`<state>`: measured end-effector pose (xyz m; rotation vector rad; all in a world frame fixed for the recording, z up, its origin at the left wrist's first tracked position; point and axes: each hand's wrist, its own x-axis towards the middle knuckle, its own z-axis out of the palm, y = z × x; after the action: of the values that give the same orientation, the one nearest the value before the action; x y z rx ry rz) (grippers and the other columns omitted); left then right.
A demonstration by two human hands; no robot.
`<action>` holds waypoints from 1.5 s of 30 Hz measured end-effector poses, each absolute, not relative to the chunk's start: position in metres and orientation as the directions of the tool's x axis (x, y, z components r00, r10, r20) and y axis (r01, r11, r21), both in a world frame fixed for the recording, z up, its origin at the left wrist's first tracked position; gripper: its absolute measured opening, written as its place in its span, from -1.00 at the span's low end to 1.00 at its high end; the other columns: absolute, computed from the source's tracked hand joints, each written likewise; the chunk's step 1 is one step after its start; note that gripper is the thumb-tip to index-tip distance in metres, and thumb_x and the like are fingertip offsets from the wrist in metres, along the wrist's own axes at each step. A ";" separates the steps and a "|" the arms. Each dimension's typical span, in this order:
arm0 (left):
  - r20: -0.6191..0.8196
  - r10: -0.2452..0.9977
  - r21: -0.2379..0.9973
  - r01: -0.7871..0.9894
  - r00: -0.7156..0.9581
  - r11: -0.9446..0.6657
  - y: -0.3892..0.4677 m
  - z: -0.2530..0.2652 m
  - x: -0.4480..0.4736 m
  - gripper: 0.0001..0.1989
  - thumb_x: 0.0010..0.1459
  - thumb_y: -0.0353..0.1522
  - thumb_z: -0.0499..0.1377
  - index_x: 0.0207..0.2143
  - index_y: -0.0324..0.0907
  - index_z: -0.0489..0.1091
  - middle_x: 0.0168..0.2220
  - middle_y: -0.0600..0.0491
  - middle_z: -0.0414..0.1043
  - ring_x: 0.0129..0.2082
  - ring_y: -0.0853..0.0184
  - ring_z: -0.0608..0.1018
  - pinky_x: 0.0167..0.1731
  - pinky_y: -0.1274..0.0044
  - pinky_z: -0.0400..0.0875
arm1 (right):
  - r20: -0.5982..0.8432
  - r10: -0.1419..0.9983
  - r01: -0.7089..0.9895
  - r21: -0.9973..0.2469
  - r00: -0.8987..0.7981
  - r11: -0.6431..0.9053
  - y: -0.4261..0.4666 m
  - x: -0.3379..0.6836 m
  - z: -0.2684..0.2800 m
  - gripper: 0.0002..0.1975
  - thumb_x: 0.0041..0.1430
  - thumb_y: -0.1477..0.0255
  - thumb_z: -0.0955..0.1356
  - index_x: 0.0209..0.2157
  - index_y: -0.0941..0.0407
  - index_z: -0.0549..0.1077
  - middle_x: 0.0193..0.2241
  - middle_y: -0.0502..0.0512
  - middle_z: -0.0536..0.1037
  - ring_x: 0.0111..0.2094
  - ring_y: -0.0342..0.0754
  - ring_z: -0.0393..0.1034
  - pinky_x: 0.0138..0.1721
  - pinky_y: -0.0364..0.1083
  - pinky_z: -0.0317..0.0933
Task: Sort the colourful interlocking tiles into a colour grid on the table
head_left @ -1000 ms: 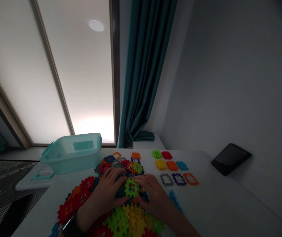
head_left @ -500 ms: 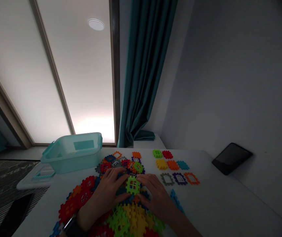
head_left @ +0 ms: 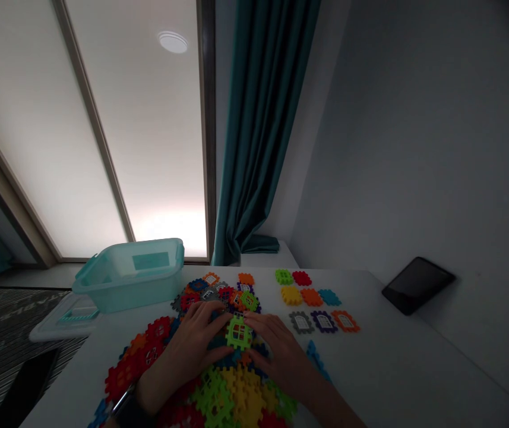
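Note:
A lime-green square building tile [head_left: 239, 334] with notched edges and a window grid sits between my two hands, above a heap of colourful tiles. My left hand [head_left: 198, 339] pinches its left side with thumb and fingers. On the other side, my right hand [head_left: 276, 351] grips the right edge the same way. Below my hands lie yellow tiles [head_left: 247, 395] and more green tiles [head_left: 214, 399]. Red tiles [head_left: 125, 377] spread beside my left forearm. A smaller pile of mixed tiles [head_left: 209, 292] lies just beyond my fingers.
Rows of single tiles, among them a yellow one [head_left: 291, 295] and a grey window one [head_left: 301, 322], lie at the right. A blue piece [head_left: 317, 359] is beside my right wrist. A teal bin [head_left: 133, 297] stands back left; a black tablet [head_left: 417, 285] is at the far right.
Almost nothing differs. Both hands keep hold of the green tile in nearly the same place, and the whole view has shifted very slightly.

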<state>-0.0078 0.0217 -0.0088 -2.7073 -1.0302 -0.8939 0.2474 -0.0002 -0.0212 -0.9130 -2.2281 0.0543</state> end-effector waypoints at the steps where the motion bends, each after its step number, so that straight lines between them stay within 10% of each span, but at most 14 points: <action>1: 0.559 0.571 0.099 0.635 0.602 -0.766 0.022 -0.009 -0.009 -0.56 0.25 -0.19 0.31 0.13 -0.11 0.39 0.05 -0.14 0.39 -0.01 0.03 0.48 -0.03 0.23 0.45 | 0.598 0.627 0.595 -0.290 -0.498 0.750 -0.001 0.247 -0.020 -0.50 0.26 0.58 0.33 0.21 0.02 0.31 0.12 0.18 0.54 0.10 0.08 0.47 0.12 0.12 0.40; 12: 0.556 0.601 0.147 0.644 0.574 -0.751 0.025 -0.012 -0.011 -0.56 0.23 -0.22 0.32 0.13 -0.07 0.40 0.05 -0.12 0.40 0.01 0.03 0.48 0.00 0.21 0.46 | 0.617 0.615 0.596 -0.277 -0.492 0.754 -0.002 0.248 -0.016 -0.62 0.28 0.53 0.35 0.11 0.02 0.37 0.06 0.20 0.55 0.05 0.11 0.47 0.04 0.12 0.44; 19: 0.504 0.725 0.452 0.573 0.469 -0.684 0.017 -0.006 -0.002 -0.64 0.17 -0.22 0.37 -0.05 -0.13 0.43 0.05 -0.11 0.38 0.02 0.06 0.51 -0.02 0.26 0.50 | 0.742 0.500 0.596 -0.170 -0.446 0.785 -0.001 0.247 -0.018 -0.84 0.39 0.55 0.29 -0.10 0.03 0.44 -0.06 0.19 0.57 -0.04 0.08 0.48 -0.03 0.08 0.45; 32: 0.396 0.792 0.707 0.396 0.464 -0.586 0.011 0.013 0.005 -0.78 0.39 -0.33 0.07 -0.36 -0.12 0.36 -0.12 -0.02 0.41 -0.11 0.24 0.54 -0.08 0.41 0.50 | 0.460 0.876 0.333 -0.811 -0.143 0.480 -0.005 0.230 -0.013 -0.78 0.39 0.30 0.28 -0.38 0.04 0.31 -0.14 0.13 0.45 -0.08 0.02 0.46 -0.07 -0.03 0.42; 45: 0.362 0.798 0.716 0.404 0.482 -0.569 0.007 0.016 0.009 -0.75 0.39 -0.33 0.05 -0.40 -0.12 0.30 -0.18 0.02 0.40 -0.17 0.29 0.53 -0.12 0.43 0.50 | 0.451 0.879 0.283 -0.832 -0.156 0.477 -0.003 0.230 -0.016 -0.74 0.40 0.25 0.27 -0.37 0.05 0.35 -0.19 0.12 0.45 -0.15 0.01 0.46 -0.17 -0.07 0.44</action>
<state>0.0090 0.0069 0.0160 -3.1465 -1.4286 -1.3540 0.2296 -0.0029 -0.0165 -1.0043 -1.6921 0.7215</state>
